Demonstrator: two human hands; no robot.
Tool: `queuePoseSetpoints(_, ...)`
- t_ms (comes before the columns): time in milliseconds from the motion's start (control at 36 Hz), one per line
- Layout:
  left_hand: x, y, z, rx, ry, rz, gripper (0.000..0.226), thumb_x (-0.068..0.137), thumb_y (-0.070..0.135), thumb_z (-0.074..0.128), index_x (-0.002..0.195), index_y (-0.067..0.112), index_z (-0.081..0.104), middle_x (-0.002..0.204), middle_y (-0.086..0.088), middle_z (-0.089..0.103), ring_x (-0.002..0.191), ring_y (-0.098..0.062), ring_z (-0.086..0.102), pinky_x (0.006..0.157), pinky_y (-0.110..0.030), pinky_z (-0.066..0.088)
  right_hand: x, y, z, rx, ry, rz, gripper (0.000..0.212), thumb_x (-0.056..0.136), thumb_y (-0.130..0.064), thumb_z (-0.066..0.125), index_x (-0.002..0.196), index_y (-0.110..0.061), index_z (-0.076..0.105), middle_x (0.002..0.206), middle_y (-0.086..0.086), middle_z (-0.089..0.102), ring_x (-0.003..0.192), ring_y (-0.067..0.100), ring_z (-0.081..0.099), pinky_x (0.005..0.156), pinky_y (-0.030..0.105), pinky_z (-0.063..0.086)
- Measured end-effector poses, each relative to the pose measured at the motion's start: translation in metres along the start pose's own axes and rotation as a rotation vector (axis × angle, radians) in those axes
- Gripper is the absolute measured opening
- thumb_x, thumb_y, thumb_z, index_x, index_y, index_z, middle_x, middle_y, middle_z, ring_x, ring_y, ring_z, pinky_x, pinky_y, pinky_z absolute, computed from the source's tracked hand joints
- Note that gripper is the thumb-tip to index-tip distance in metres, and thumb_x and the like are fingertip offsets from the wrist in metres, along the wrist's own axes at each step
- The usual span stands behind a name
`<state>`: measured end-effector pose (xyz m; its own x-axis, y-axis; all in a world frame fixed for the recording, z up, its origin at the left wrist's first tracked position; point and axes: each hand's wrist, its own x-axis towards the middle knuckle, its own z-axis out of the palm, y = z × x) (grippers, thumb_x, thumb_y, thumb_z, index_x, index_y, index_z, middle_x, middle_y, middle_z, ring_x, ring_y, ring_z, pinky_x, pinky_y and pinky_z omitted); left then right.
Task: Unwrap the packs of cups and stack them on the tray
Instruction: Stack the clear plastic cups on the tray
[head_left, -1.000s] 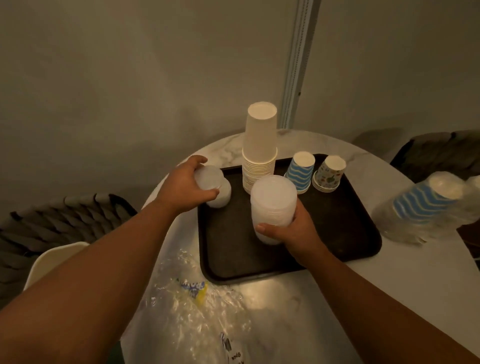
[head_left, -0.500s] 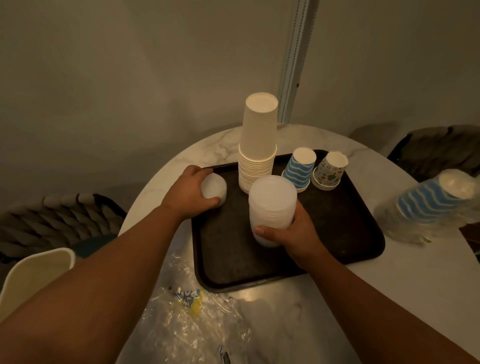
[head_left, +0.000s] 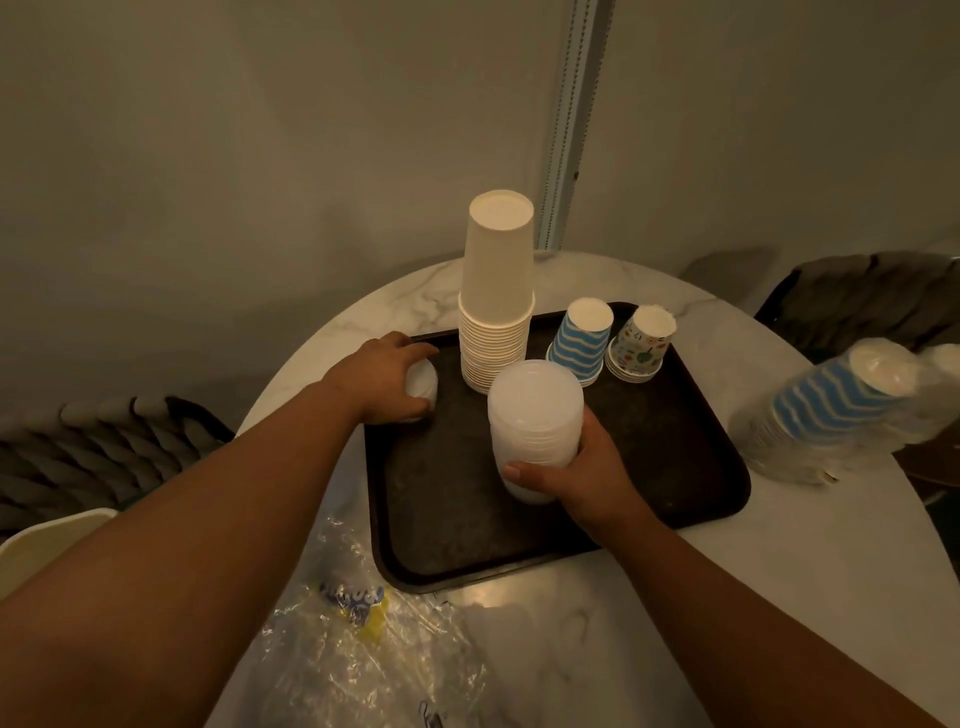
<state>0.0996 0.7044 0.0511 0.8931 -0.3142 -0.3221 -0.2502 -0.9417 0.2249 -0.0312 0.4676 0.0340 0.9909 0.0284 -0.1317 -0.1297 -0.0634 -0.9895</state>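
Left hand (head_left: 382, 376), fingers curled over a small translucent cup (head_left: 422, 388) set upside down at the far left corner of the dark tray (head_left: 691, 467); the cup touches the tray floor beneath the palm. Right hand (head_left: 582, 480), thumb and fingers wrapped round the lower part of a stack of translucent cups (head_left: 535, 421), inverted, standing on the tray directly ahead of that hand. Beyond the right hand's stack, a tall stack of plain cream cups (head_left: 497, 291), upright on the tray and just beside the left hand's fingertips on their right; further right of it, a blue wave-patterned stack (head_left: 581, 343) and a small printed stack (head_left: 641, 345), side by side near the tray's far edge. Well to the right of the right hand, off the tray, a wrapped pack of blue wave-patterned cups (head_left: 831, 410) lying on the marble table (head_left: 779, 571); below the left forearm, crumpled clear wrapping (head_left: 358, 639) on the table, just beside the tray's near edge.
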Motion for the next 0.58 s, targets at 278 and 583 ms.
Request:
queuePoseSetpoints(278,0.005,0.002,-0.007,0.035,-0.071,-0.002,0.099,0.071,0.060,0.076,0.152,0.032,0.026,0.152,-0.006,0.034,0.134,-0.027,0.040,0.106,-0.042,0.042,0.000,0.003,-0.001,-0.009,0.003,-0.009,0.082,0.054,-0.017,0.090,0.120,-0.042,0.049,0.126,-0.013,0.059,0.117,0.005,0.056,0.093,0.023,0.049)
queuePoseSetpoints(583,-0.081,0.042,-0.059,-0.350,0.466,0.254,0.037,0.069,0.058,0.061,0.082,0.023,0.060,0.081,0.009,0.056,0.073,-0.007,0.053,0.061,-0.022,0.039,0.003,0.002,0.006,-0.008,-0.038,-0.023,0.086,0.044,-0.038,0.091,0.120,-0.047,0.051,0.128,-0.010,0.060,0.119,0.008,0.057,0.097,0.035,0.050)
